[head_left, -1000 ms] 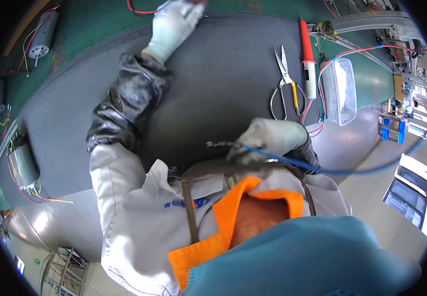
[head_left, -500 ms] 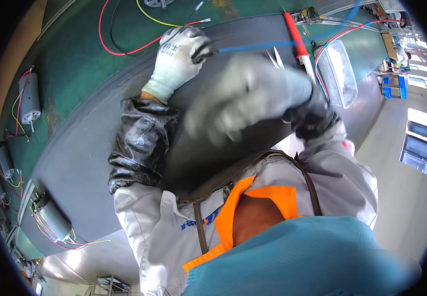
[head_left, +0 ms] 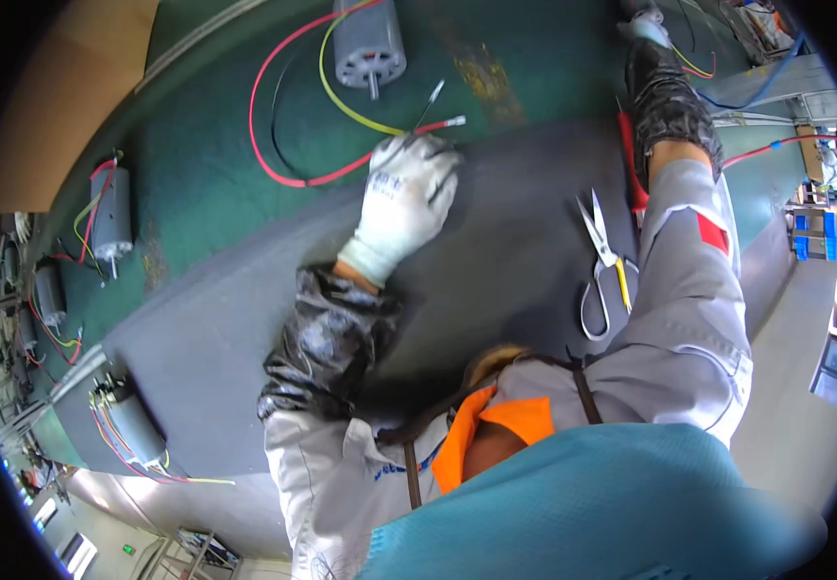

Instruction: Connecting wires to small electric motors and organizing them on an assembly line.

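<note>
Wires (head_left: 302,182): looped from the grey motor (head_left: 370,48) to the left hand.
Left hand (head_left: 409,188): laid across the mat's far edge, curled over the wires; grip cannot be told.
Dark mat (head_left: 515,203): room is left before the scissors (head_left: 600,256).
Right hand (head_left: 650,29): swung far away to a second motor (head_left: 642,9), grip unclear; wires attended by the left alone.

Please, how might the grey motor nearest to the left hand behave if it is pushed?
The motor probably feels heavy for its size, as its casing looks metallic. Its round body lies sideways, so it may roll. The red wire curves loosely, suggesting it would flex.
</note>
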Motion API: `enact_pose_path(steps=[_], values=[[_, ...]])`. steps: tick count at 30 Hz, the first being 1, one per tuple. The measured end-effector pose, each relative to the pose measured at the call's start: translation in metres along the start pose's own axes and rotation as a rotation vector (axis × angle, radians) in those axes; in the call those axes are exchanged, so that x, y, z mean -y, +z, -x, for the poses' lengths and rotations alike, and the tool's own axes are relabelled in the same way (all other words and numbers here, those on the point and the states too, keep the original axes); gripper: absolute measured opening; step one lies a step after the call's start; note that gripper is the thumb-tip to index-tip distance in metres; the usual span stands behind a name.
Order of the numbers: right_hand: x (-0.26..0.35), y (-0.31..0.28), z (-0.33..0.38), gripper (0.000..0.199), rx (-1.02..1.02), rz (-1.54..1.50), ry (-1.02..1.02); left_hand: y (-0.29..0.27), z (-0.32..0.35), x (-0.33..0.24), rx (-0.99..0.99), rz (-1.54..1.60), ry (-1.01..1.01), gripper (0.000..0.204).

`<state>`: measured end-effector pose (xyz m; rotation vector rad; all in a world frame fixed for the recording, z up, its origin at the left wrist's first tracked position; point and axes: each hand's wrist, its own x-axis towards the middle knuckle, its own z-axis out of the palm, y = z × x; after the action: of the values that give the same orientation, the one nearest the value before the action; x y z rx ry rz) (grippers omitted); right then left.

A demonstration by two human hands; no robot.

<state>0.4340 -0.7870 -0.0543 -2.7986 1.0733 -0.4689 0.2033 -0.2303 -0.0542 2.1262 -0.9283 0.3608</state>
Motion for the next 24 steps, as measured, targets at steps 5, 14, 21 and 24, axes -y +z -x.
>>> enact_pose_path(steps=[5,14,21,24], values=[[0.085,0.036,0.021,0.048,0.012,0.135,-0.123,-0.005,0.018,-0.001,-0.032,-0.054,-0.117,0.020],[0.014,0.024,-0.036,0.054,0.081,-0.145,-0.061,-0.002,-0.004,-0.005,0.046,-0.038,-0.083,0.019],[0.105,0.027,0.009,0.049,0.216,0.371,-0.408,0.004,-0.006,-0.003,0.011,-0.073,-0.063,0.033],[0.055,0.061,0.004,0.047,-0.183,0.878,-0.571,0.003,-0.027,-0.011,0.060,-0.112,0.039,0.043]])
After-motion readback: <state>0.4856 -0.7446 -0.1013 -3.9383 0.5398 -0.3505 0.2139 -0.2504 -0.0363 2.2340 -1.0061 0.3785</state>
